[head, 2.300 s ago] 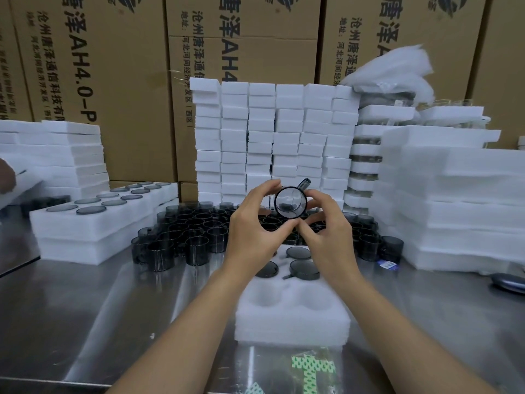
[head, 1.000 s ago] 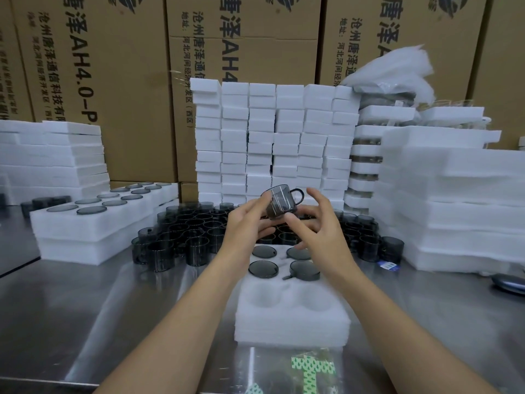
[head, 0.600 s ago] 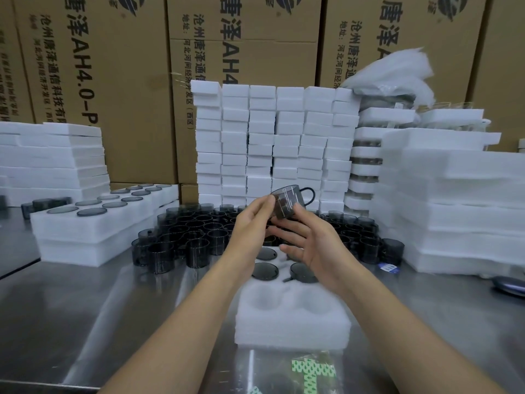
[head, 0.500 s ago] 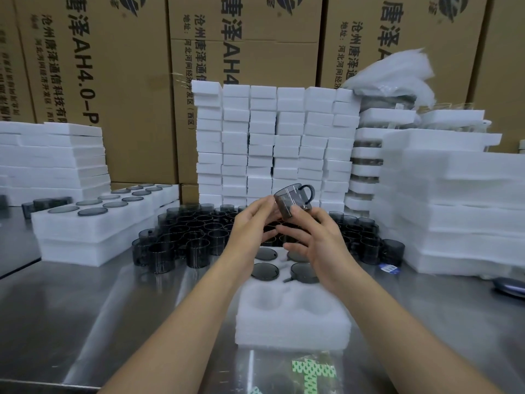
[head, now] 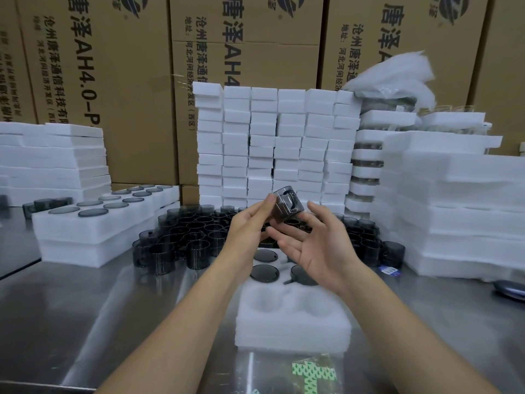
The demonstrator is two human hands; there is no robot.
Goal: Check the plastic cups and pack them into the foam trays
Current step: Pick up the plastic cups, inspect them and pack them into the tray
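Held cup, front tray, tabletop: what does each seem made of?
The held cup looks like smoky translucent plastic, glossy: light glints on it. The foam tray is white soft foam, matte, with fuzzy edges. The tabletop is probably brushed stainless steel: blurred reflections.

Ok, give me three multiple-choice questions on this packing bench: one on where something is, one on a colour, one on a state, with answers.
1. Where is the cup being checked, relative to the front tray?
A) set in it
B) held up over it
C) lying beside it

2. What colour are the loose cups on the table?
A) smoky dark grey
B) red
C) white

3. The two nearest slots of the front tray are:
A) filled
B) empty
C) taped over

Answers:
1 B, the left hand pinches the cup above the tray.
2 A, they look dark and see-through.
3 B, both show bare white foam.
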